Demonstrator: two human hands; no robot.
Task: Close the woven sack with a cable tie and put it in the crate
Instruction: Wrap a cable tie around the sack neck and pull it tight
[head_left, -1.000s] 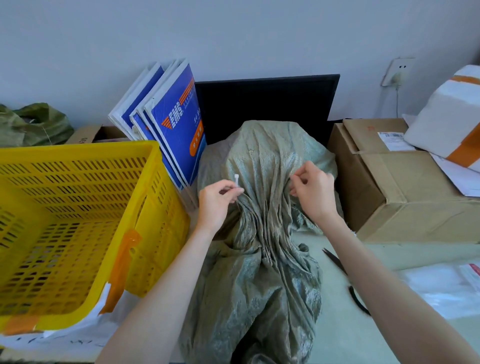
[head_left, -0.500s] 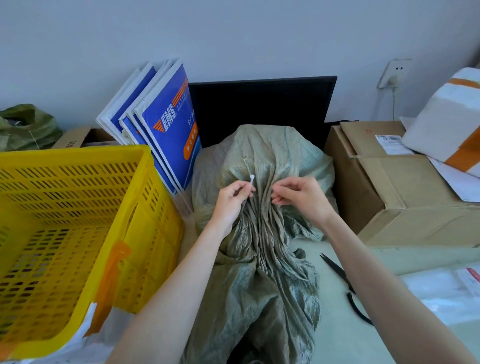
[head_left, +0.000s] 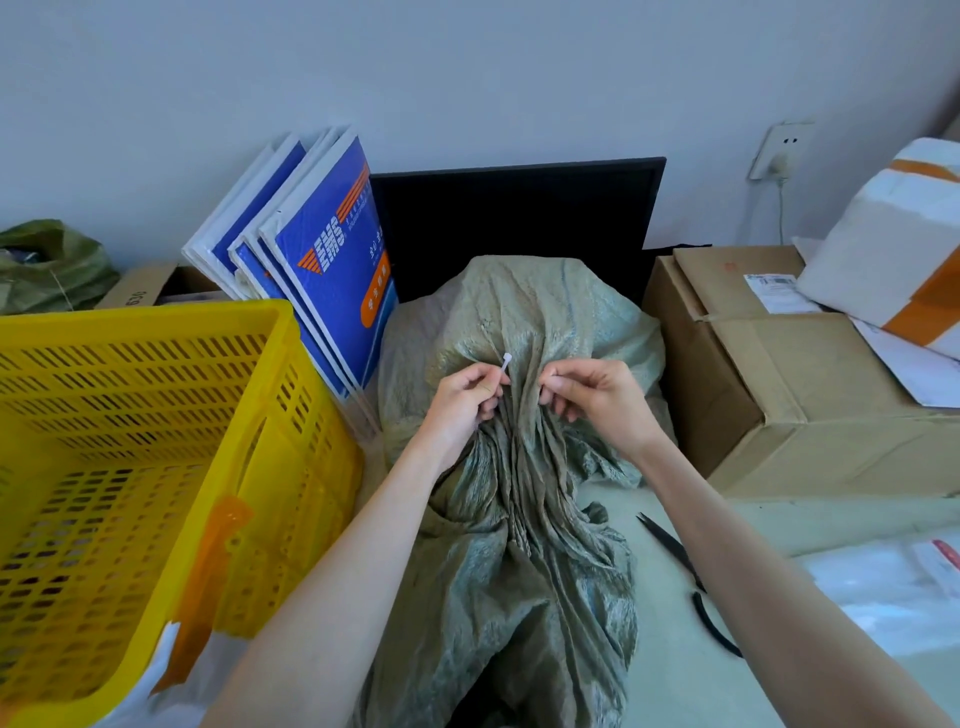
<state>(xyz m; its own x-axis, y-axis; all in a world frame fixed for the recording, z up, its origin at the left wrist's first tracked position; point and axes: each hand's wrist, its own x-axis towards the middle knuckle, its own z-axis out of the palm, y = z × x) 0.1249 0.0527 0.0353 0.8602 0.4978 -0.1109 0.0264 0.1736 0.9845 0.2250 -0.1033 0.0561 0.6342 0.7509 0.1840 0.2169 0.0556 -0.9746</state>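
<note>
Left hand (head_left: 464, 400): fingers curled in a narrow pinch on the white cable tie (head_left: 505, 362), whose head end sticks up just above the fingertips. The hand rests against the gathered neck of the woven sack (head_left: 524, 519).

Right hand (head_left: 597, 397): fingers also drawn in narrow, pinched at the sack's gathered folds just beside the left hand; whether it grips the other end of the tie cannot be told.

Containers, left to right. Yellow crate (head_left: 156, 441): perforated walls, on the worktop (head_left: 670, 670) left of the sack, its near wall touching the sack; an orange strip lies against its inner side, white paper at its front corner. Small open carton (head_left: 150, 286) behind the crate; contents hidden. Blue-and-white envelopes (head_left: 322, 260) lean upright between crate and black panel (head_left: 519, 223). Large cardboard box (head_left: 779, 389) to the right, flaps closed, a white parcel with orange tape (head_left: 893, 254) on top.

Sack: grey-green, crumpled, lying in the centre of the worktop, fabric bunched into tight pleats under both hands, bulging beyond them. Black scissors (head_left: 691, 577) lie near its right side.
</note>
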